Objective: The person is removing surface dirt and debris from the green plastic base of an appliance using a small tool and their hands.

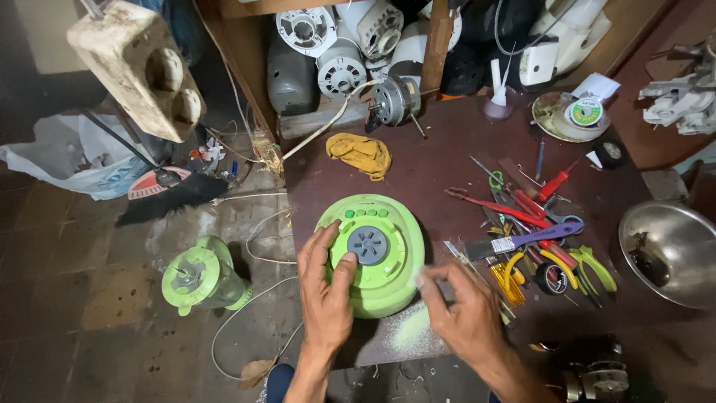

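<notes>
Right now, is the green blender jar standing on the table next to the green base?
No, the blender jar stands on the floor left of the table, while the left hand rests on the green base.
</notes>
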